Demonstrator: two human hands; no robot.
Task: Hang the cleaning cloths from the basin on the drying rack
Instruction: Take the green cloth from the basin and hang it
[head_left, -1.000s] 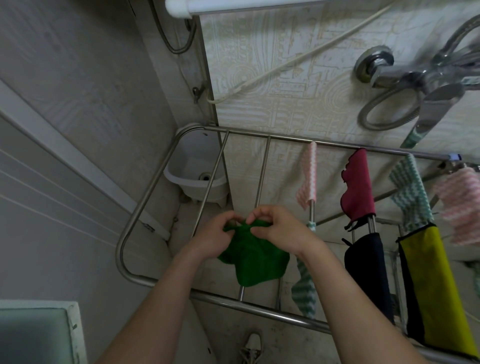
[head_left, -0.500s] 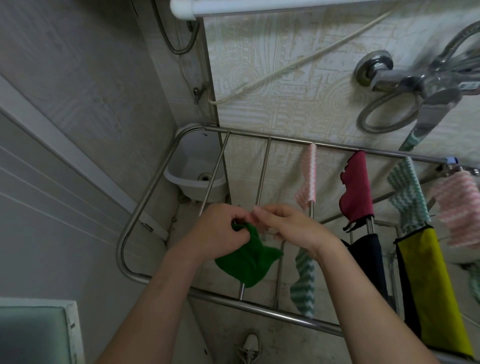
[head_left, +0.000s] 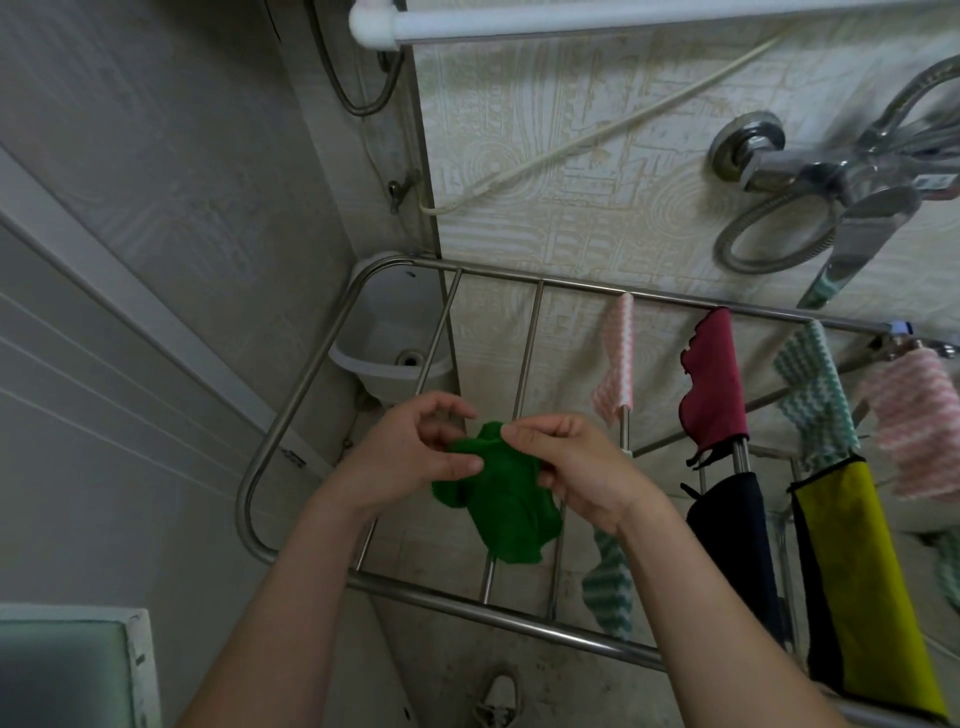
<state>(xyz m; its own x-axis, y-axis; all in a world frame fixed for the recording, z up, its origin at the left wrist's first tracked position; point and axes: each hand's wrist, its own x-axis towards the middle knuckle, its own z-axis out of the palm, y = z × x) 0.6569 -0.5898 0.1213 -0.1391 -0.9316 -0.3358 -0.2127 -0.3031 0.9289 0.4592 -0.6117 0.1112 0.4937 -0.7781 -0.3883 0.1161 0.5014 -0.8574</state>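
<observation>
Near edge: shoe (head_left: 498, 696) on the floor, then the drying rack (head_left: 467, 603) near rail. Just past it both hands are up over the free left rails with the green cloth (head_left: 504, 499) between them. Left hand (head_left: 415, 457) pinches the cloth's left edge, its upper fingers lifted loose. Right hand (head_left: 576, 473) pinches the top corner at the fingertips. Change: a second ago the cloth was a tight bunch between close hands; now the hands are slightly apart and it hangs longer and part-opened. Judgement: unfolding step, drape not yet done; the cloth is not on a rail. Right of the hands, already hung: pink striped cloth (head_left: 618, 364), maroon cloth (head_left: 714, 379), navy cloth (head_left: 732, 530), yellow cloth (head_left: 852, 571). Far left, under the rack corner: white basin (head_left: 384, 338). Far wall: shower tap (head_left: 831, 171).
</observation>
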